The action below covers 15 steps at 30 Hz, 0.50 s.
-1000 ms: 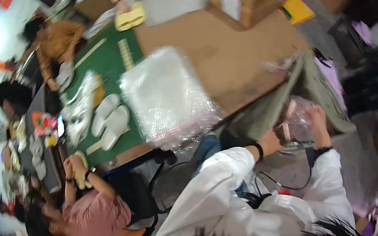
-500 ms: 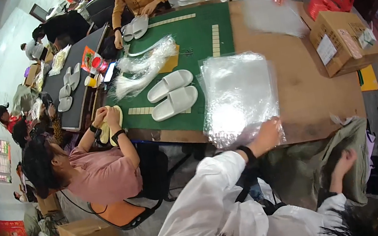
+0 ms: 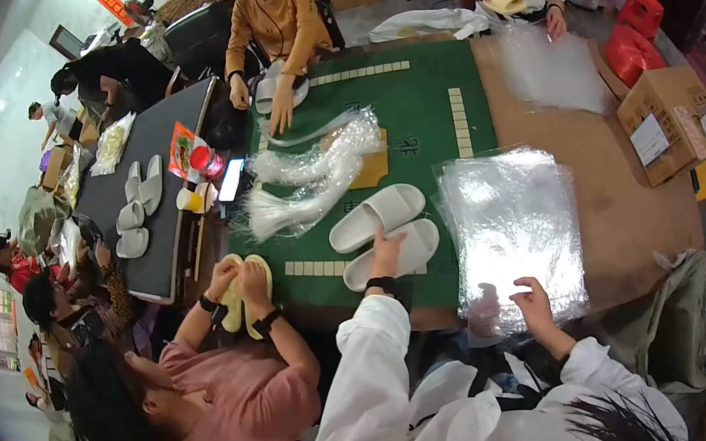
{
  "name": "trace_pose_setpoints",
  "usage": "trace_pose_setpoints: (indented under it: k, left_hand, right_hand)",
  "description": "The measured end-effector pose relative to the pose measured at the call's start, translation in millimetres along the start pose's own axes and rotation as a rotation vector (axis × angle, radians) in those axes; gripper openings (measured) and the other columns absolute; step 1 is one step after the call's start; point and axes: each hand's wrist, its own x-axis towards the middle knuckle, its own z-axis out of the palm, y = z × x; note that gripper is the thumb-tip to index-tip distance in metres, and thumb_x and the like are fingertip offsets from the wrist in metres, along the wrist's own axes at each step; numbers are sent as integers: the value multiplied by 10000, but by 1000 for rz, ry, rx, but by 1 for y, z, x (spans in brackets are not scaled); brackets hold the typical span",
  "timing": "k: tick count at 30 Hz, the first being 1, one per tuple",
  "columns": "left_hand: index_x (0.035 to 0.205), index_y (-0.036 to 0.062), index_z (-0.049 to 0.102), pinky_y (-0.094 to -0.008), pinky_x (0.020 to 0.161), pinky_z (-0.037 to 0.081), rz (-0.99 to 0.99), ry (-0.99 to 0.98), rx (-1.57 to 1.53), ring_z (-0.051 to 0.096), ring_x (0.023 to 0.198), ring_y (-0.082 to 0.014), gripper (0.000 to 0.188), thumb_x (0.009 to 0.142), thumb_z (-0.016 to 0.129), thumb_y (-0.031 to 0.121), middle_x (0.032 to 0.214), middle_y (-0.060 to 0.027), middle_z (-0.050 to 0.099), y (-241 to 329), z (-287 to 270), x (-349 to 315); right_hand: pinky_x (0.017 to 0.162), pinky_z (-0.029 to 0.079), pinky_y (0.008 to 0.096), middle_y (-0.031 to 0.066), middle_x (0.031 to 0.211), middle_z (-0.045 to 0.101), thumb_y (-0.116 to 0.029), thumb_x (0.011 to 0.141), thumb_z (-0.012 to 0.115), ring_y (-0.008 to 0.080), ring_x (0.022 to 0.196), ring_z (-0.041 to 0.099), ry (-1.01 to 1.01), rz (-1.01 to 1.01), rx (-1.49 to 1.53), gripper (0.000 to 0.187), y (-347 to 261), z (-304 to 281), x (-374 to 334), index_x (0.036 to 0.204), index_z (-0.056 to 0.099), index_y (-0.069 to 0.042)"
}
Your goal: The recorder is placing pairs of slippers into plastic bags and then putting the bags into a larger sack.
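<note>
Left hand point(image 3: 386, 257) at the near white slipper point(image 3: 416, 247) on the green mat point(image 3: 429, 75), grip impossible to tell; right hand point(image 3: 533, 304) over the clear bags point(image 3: 514, 220), fingers apart. Likely hazard: slick bags sliding off the table point(image 3: 640, 212), if brushed.

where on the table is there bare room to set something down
Widest is the flat brown tabletop between the clear plastic bag stack and the brown cardboard box. A smaller patch lies on the green mat, left of the right-hand cream tile row. Crowded: the mat's lower middle, where the left hand is at white slippers near shiny clear plastic strands.
</note>
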Motion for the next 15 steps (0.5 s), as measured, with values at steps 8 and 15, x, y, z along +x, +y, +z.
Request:
trace_pose_setpoints:
  k: [8, 15]
  left_hand:
    - [1068, 5, 492, -315, 727, 436, 252, 261, 261, 526, 848, -186, 347, 762, 621, 104, 957, -107, 562, 44, 61, -5]
    - [1135, 26, 412, -364, 795, 445, -84, -86, -708, 510, 954, -220, 307, 848, 493, 99, 1084, -109, 502, 80, 198, -135]
  right_hand:
    - [690, 441, 252, 61, 943, 530, 57, 734, 527, 127, 746, 526, 130, -23, 35, 270, 9, -34, 12, 987, 492, -32]
    - [883, 403, 373, 193, 1296, 334, -43, 705, 686, 278, 1079, 453, 25, -175, -248, 884, -26, -32, 40, 1371, 107, -98]
